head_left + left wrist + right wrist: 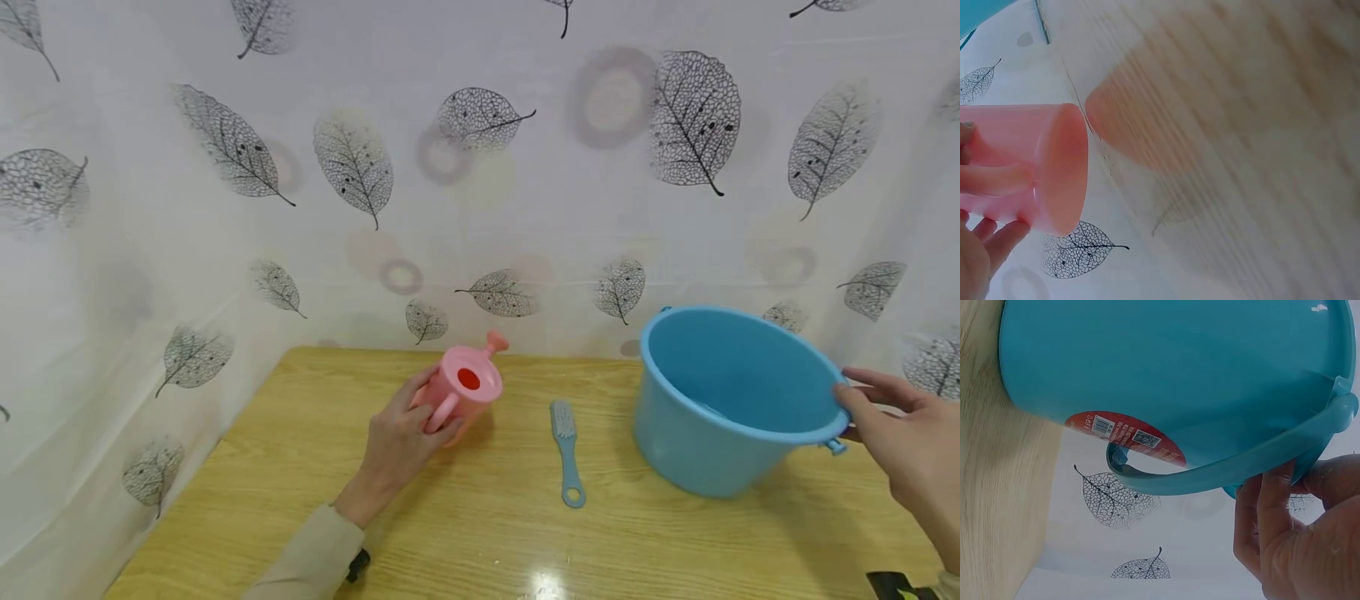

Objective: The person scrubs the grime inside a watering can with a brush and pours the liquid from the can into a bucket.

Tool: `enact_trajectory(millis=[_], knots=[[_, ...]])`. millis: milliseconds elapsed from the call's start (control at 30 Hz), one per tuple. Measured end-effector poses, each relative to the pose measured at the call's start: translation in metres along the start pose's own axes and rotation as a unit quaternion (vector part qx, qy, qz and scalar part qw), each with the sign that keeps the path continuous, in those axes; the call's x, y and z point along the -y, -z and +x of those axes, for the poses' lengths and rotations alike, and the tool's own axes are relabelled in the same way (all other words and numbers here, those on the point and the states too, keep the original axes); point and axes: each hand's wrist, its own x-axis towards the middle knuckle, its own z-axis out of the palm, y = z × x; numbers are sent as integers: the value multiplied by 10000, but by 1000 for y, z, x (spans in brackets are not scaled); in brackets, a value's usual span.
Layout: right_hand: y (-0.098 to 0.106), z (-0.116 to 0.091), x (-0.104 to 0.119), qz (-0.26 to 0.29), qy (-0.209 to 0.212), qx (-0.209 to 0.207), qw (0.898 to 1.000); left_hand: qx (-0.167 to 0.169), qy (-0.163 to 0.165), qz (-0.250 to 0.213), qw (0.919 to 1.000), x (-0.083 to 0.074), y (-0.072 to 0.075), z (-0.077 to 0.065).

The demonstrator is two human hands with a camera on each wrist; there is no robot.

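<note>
A pink toy watering can (pixel 477 403) with a red opening is held in my left hand (pixel 401 442), fingers and thumb about its body and handle. Seen from the left wrist, the can's base (pixel 1065 172) is tilted, at least partly off the tabletop. On the right is a blue bucket (pixel 712 450); my right hand (pixel 911 429) pinches its rim, thumb on top and fingers underneath. The bucket's handle (pixel 1210 478) hangs down its side in the right wrist view, past the fingers. Between both hands lies a blue-grey brush (pixel 567 454), bristles up, touched by neither.
The wooden table (pixel 247 500) ends at a white curtain (pixel 525 208) printed with leaves, hanging behind and at the left. A red label (pixel 1125 437) is stuck on the bucket's side. Dark straps show at both wrists.
</note>
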Motion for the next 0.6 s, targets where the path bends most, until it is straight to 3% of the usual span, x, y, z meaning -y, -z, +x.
enact_trajectory(millis=[233,600], knots=[[0,7,1,-183,-12,-65,9998,112,112,-12,9999,-1,0,3],[4,16,5,-450,-424,-80,9981,113,219,-59,9997,2,-1,3]])
